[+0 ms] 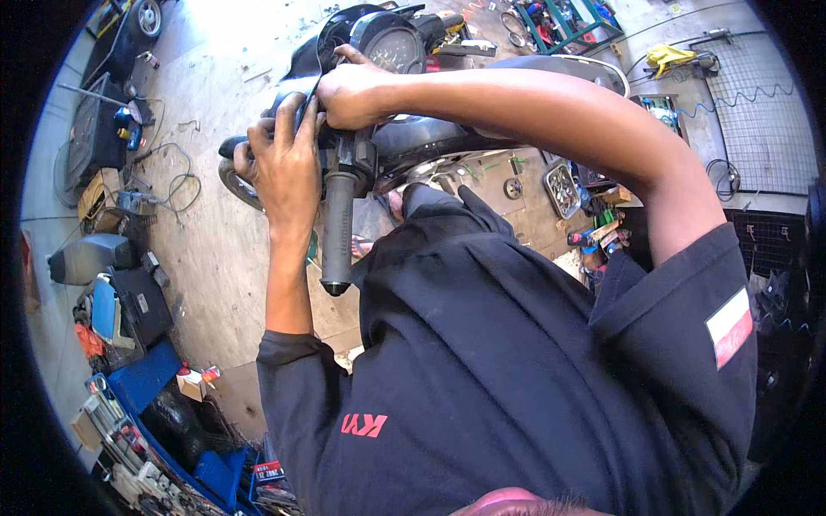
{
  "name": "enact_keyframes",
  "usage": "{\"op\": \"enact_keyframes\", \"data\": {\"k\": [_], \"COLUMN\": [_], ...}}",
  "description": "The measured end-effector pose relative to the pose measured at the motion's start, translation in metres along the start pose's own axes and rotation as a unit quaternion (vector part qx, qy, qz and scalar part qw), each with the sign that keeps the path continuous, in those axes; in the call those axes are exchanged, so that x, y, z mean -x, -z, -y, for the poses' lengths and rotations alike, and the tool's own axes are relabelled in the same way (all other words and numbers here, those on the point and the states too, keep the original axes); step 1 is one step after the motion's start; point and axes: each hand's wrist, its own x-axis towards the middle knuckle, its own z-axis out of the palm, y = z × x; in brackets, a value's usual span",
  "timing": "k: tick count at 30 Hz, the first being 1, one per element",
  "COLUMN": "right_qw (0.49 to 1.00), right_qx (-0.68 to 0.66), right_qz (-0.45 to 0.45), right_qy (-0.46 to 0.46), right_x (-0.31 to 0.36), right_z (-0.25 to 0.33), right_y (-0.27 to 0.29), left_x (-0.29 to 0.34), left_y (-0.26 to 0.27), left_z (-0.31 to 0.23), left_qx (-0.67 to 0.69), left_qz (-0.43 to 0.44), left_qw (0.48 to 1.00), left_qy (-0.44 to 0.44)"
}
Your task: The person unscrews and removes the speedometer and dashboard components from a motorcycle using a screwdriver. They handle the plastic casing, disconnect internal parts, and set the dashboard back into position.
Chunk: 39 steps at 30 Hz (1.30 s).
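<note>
A dark scooter front panel (pixel 303 82), shiny along its edge, is between my hands at the front of a scooter. My left hand (pixel 284 168) reaches up from below with bent fingers gripping the panel's near edge. From the right, my right arm crosses over the scooter, and my right hand (pixel 348 93) is closed at the panel's inner edge, fingertips partly hidden. Just beyond it sits the round instrument cluster (pixel 391 50). Below my hands a grey rubber handlebar grip (pixel 338 228) points toward me, with a black switch housing (pixel 353 159) at its upper end.
Behind my right forearm stands a green-framed tool rack (pixel 568 30). A metal tray of small parts (pixel 563 191) lies on the floor at the right. On the left are a black scooter seat (pixel 90 258), trailing cables (pixel 176 185) and a blue rack (pixel 146 378) among loose parts.
</note>
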Motion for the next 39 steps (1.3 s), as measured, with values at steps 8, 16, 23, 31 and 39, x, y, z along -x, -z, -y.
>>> {"op": "enact_keyframes", "data": {"k": [8,16,23,31,39], "right_qw": [0.973,0.966,0.955,0.918,0.909], "right_qx": [0.046,-0.045,-0.079,-0.074,-0.100], "right_qz": [-0.095,-0.081,0.087,0.168,0.136], "right_qy": [0.207,0.242,0.272,0.352,0.381], "right_x": [0.013,0.016,-0.001,-0.011,-0.011], "right_z": [-0.025,-0.027,-0.025,-0.030,-0.043], "right_y": [-0.017,-0.001,0.026,0.037,0.039], "left_x": [-0.002,0.002,0.007,0.010,0.008], "left_y": [0.001,-0.003,-0.004,-0.009,-0.004], "left_z": [-0.005,-0.003,-0.002,-0.007,-0.006], "left_qx": [-0.011,0.026,0.021,-0.014,-0.011], "left_qz": [0.002,0.000,0.014,0.020,-0.001], "left_qw": [1.000,0.999,0.999,0.999,0.999], "left_qy": [0.007,0.022,0.028,0.041,0.034]}}
